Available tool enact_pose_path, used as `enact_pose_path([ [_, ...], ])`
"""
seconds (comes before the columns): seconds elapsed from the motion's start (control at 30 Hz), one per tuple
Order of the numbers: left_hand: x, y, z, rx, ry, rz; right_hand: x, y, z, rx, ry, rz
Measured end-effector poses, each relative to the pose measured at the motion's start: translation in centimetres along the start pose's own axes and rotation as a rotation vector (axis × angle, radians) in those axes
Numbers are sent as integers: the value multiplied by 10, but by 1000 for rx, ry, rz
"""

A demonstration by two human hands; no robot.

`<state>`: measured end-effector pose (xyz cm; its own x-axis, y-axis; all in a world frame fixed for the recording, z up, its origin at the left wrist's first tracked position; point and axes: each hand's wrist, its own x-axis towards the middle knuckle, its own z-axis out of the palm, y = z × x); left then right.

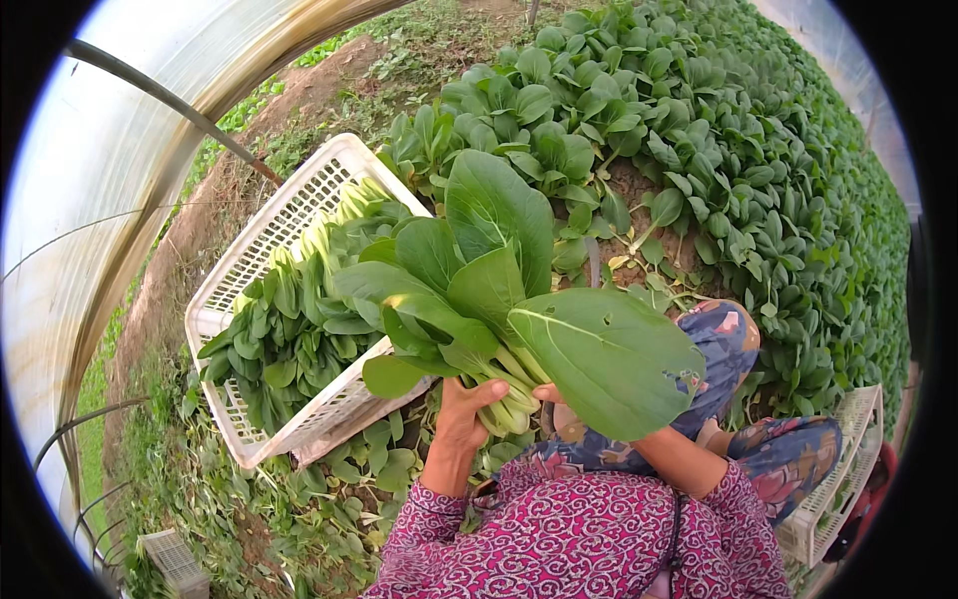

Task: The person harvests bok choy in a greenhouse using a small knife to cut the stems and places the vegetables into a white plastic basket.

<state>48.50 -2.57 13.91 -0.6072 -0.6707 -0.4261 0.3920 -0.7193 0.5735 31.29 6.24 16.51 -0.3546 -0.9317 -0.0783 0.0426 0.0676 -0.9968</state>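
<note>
Several bok choy (468, 299) are gathered in a bunch before my chest, broad leaves fanning up and outward, pale stalk bases (513, 408) pointing down toward me. My left hand (464, 412) grips the bases from the left, thumb across the stalks. From the right, my right hand (548, 394) has its thumb against the stalks; a large outer leaf (614, 359) with small holes hides most of that hand. Just left of the bunch, a white plastic crate (258, 243) holds rows of bok choy (299, 314), stalks toward its far side.
Growing bok choy (718, 165) covers the ground ahead and right. Cut leaves (374, 464) litter the soil at left. A second white crate (838, 479) stands right of my bent knee (718, 337), another crate (176, 558) at lower left. Metal hoops (172, 101) support the plastic wall.
</note>
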Motion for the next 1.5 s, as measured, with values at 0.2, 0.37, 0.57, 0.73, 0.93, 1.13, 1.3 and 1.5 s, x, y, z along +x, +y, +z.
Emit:
enact_pose_path([
  [0.2,8,-12,-5,-206,-268,29,4,-7,1,519,-52,289],
  [0.37,9,-29,-32,-210,-209,-56,8,2,15,484,113,58],
  [0.57,11,-35,-19,-255,-181,-85,5,-6,9,-119,353,-44],
  [0.73,10,-36,11,-242,-148,-60,1,4,1,-111,188,-77],
  [0.93,6,-29,2,-135,-192,-137,1,-10,-3,65,42,189],
  [1.13,4,-52,-1,-126,-53,-2,10,-10,-16,446,0,388],
  [1.3,8,-43,27,-313,-21,127,5,-9,-11,709,57,312],
  [1.5,27,35,0,-721,-293,444,5,-12,-28,710,49,291],
])
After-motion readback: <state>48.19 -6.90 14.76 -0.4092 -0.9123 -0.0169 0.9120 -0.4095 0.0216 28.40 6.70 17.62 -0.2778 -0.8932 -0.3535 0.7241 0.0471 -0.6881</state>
